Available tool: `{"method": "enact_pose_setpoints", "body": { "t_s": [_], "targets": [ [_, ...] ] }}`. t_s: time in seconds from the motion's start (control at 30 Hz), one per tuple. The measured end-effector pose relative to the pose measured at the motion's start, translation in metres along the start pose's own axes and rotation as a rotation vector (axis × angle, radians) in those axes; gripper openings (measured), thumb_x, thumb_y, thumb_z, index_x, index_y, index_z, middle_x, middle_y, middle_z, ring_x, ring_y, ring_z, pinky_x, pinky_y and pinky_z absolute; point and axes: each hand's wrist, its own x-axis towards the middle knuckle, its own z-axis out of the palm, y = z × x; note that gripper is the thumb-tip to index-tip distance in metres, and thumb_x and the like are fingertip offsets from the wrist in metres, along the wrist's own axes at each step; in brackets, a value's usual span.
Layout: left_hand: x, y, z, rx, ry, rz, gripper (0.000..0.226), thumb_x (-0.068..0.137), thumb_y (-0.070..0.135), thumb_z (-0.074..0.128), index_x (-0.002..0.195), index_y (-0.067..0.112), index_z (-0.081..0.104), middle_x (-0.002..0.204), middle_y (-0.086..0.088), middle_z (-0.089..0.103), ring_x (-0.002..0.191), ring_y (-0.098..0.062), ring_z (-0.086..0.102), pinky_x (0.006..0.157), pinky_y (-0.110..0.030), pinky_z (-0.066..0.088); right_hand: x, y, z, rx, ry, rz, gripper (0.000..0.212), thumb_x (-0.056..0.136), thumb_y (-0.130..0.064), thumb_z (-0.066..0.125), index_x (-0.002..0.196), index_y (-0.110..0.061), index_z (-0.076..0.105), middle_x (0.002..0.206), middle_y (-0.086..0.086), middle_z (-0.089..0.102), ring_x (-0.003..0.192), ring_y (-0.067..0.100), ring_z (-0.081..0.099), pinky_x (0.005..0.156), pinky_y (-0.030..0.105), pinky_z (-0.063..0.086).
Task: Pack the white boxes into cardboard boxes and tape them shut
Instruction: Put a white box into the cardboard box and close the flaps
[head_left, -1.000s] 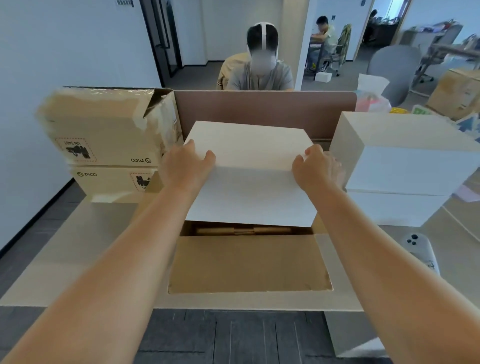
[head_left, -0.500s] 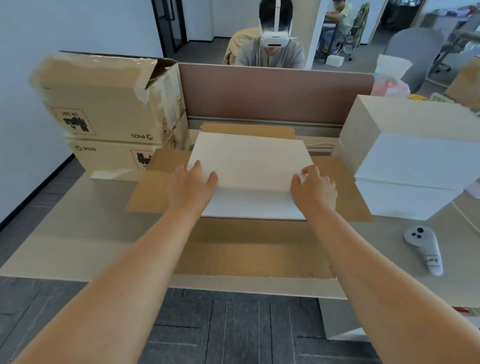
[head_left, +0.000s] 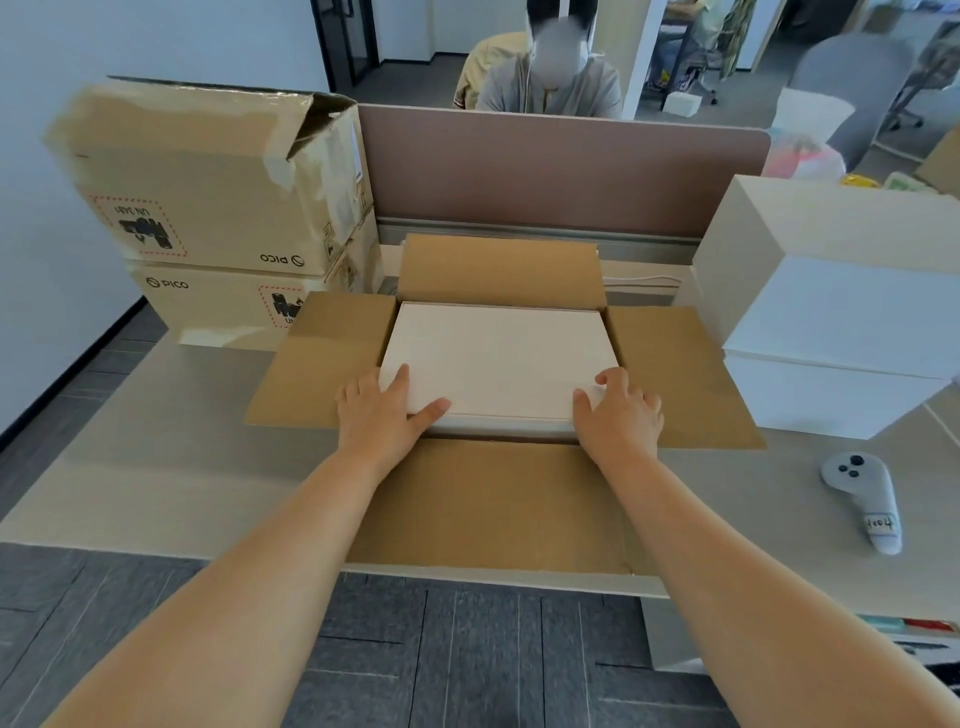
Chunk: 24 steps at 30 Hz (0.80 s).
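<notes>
Clearly, PICO-marked cartons (head_left: 218, 223), left hand (head_left: 382, 413), right hand (head_left: 618, 413) on white box (head_left: 498, 358)

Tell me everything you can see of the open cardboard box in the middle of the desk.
The open cardboard box is plain brown card, standing on the desk. Its four top flaps are splayed outward; the near one reaches almost to the desk's front edge. No tape shows on it. A white box lies flat inside, nearly filling the opening. The left hand and right hand rest on that white box's near corners, forearms over the near flap.
</notes>
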Motion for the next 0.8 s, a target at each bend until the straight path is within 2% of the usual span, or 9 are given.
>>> {"method": "enact_pose_setpoints", "body": {
  "t_s": [0.1,0.2,0.33,0.5,0.57,0.63,0.73,0.8],
  "targets": [
    [0.000,0.001,0.000,0.005,-0.036,0.002,0.094,0.075,0.078,0.037,0.148,0.022,0.017,0.145,-0.020,0.026,0.135,-0.037,0.020,0.112,-0.047,0.015,0.001,0.000,0.002,-0.060,-0.002,-0.001,0.039,0.096,-0.039,0.040,0.129,-0.017,0.041,0.129,0.011,0.050,0.120,0.030,0.039,0.099,0.039,0.030],
    [0.003,0.003,-0.001,0.000,-0.037,0.009,0.098,0.069,0.081,0.042,0.145,0.023,0.023,0.144,-0.018,0.028,0.134,-0.036,0.021,0.110,-0.048,0.017,0.003,-0.001,0.004,-0.165,-0.029,-0.008,0.044,0.097,-0.040,0.036,0.134,-0.016,0.037,0.131,0.013,0.048,0.121,0.031,0.038,0.098,0.039,0.031],
    [0.012,0.004,-0.004,0.068,-0.065,0.024,0.088,0.068,0.081,0.045,0.133,0.021,0.041,0.142,-0.016,0.031,0.130,-0.037,0.026,0.108,-0.048,0.021,0.006,-0.005,0.006,-0.291,-0.083,0.010,0.042,0.097,-0.039,0.034,0.131,-0.015,0.038,0.131,0.016,0.046,0.119,0.032,0.037,0.096,0.039,0.032],
    [0.012,0.003,-0.003,0.092,-0.072,0.035,0.076,0.080,0.073,0.042,0.132,0.019,0.043,0.147,-0.015,0.026,0.132,-0.037,0.025,0.109,-0.048,0.019,0.000,-0.005,0.005,-0.273,-0.064,-0.008,0.040,0.098,-0.034,0.034,0.132,-0.014,0.040,0.133,0.014,0.043,0.121,0.031,0.035,0.098,0.038,0.031],
    [0.004,0.000,-0.002,0.024,-0.010,0.037,0.061,0.088,0.062,0.041,0.130,0.019,0.048,0.147,-0.013,0.026,0.133,-0.035,0.025,0.109,-0.046,0.020,-0.005,0.000,0.004,-0.228,-0.001,-0.048,0.041,0.098,-0.034,0.037,0.134,-0.016,0.041,0.136,0.010,0.041,0.121,0.029,0.035,0.098,0.037,0.031],
    [-0.007,-0.004,0.000,-0.070,0.123,0.019,0.046,0.092,0.048,0.044,0.127,0.019,0.053,0.141,-0.010,0.033,0.128,-0.032,0.030,0.104,-0.042,0.028,-0.011,0.006,0.001,-0.203,0.074,-0.076,0.041,0.097,-0.036,0.040,0.132,-0.017,0.044,0.134,0.009,0.041,0.120,0.028,0.037,0.098,0.036,0.032],
    [-0.020,-0.012,0.002,-0.158,0.311,-0.042,0.033,0.091,0.035,0.051,0.118,0.018,0.058,0.125,-0.007,0.045,0.118,-0.028,0.038,0.093,-0.037,0.036,-0.021,0.013,-0.004,-0.181,0.142,-0.049,0.040,0.094,-0.041,0.044,0.124,-0.015,0.047,0.126,0.009,0.045,0.116,0.028,0.040,0.096,0.036,0.034],
    [-0.026,-0.017,0.002,-0.239,0.349,-0.116,0.027,0.089,0.032,0.054,0.110,0.016,0.058,0.118,-0.009,0.049,0.112,-0.028,0.042,0.087,-0.037,0.039,-0.027,0.017,-0.006,-0.171,0.146,-0.008,0.043,0.093,-0.045,0.046,0.122,-0.013,0.047,0.124,0.011,0.047,0.114,0.029,0.042,0.094,0.036,0.035]
  ]
}}
